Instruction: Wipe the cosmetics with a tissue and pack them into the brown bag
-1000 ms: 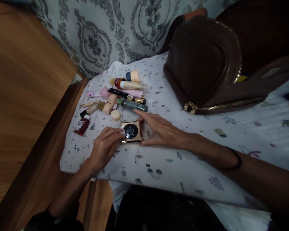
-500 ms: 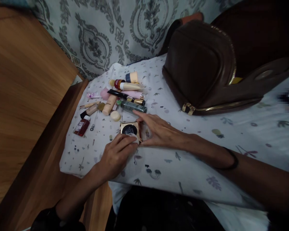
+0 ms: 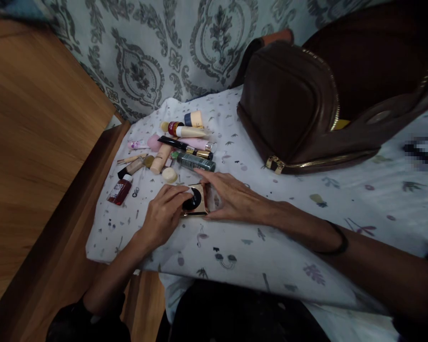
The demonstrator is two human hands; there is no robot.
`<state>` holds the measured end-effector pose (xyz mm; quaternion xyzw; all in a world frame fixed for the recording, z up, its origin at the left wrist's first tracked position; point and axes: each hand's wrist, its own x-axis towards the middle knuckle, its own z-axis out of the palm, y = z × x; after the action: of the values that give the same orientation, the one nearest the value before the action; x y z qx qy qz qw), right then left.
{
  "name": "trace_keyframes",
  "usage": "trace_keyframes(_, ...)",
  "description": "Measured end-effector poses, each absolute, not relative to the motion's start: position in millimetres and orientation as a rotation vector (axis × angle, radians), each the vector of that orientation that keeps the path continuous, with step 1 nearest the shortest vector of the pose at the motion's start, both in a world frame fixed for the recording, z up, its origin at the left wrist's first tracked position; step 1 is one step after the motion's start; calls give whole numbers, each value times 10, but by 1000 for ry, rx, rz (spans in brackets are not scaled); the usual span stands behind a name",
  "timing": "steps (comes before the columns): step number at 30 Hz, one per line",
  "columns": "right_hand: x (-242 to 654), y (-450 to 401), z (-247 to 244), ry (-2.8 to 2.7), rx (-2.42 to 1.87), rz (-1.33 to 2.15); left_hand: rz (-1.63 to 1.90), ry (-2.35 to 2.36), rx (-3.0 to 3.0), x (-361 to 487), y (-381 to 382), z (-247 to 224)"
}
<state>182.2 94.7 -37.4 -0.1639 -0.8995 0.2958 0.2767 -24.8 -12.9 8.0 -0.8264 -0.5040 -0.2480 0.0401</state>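
Note:
A square gold case (image 3: 201, 205) with a round black label (image 3: 193, 199) lies flat on the patterned sheet. My left hand (image 3: 163, 209) is over its left side, fingers closed together on a small white tissue-like piece that mostly hides under them, pressed to the label. My right hand (image 3: 237, 197) grips the case from the right, thumb at the near edge and fingers at the far edge. A dark green bottle (image 3: 196, 161) is just beyond the right fingertips. Nearby sits a round cream-coloured item (image 3: 170, 175).
Tubes and bottles cluster behind, among them a peach tube (image 3: 161, 159), a black stick (image 3: 173, 143) and a pink tube (image 3: 198, 143). A small red bottle (image 3: 120, 191) lies left. The brown bag (image 3: 281, 104) stands open at right; a wooden panel (image 3: 39, 95) rises on the left.
My left hand has slid left across the case with the white piece, uncovering more of the label's right side. My right hand stays at the case's right side.

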Motion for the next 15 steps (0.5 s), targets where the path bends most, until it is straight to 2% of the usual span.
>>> trace_keyframes(7, 1824, 973, -385, -2506, -305, 703, -825, -1591, -2464, -268, -468, 51)
trace_keyframes(15, 1801, 942, -378, -2441, -343, 696, -883, -1546, -2445, -224, -615, 0)
